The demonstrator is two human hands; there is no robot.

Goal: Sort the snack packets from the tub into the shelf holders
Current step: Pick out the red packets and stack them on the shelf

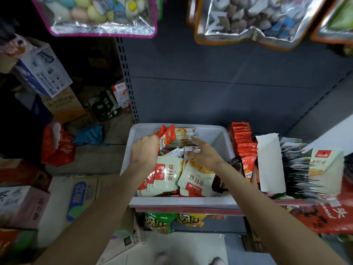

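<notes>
Snack packets (pixel 172 174) lie heaped in a white plastic tub (pixel 222 137) that sits on the shelf (pixel 191 209) at centre. The near packets are cream with a red corner panel and carry the characters 金针菇; one lies upright to the viewer, its neighbour (pixel 197 178) is turned the other way. At the far end of the tub a stack of the same cream packets (pixel 186 137) stands on edge, with red packets (pixel 168 133) against its left side.

The left hand (pixel 145 150) is clenched around the red packets at the far left of the tub. The right hand (pixel 205 153) is released, fingers extended, the forefinger touching the standing cream stack.

Just right of the tub, a holder contains a row of red-orange packets (pixel 243 141) standing on edge; their print is too small to read. A white card divider (pixel 269 161) stands to their right. Beyond it, a second row of packets (pixel 298 165) shows dark backs, ending in a cream front (pixel 322 165) marked 金针菇.

On the lower shelf, a green bag (pixel 158 222) and a yellow bag (pixel 192 219) are visible; their lettering is only partly legible. A large red bag (pixel 324 215) lies at near right.

Cardboard cartons (pixel 82 197) are stacked on the floor at left, one printed 脉动. Clear bags of sweets (pixel 99 14) hang overhead.
</notes>
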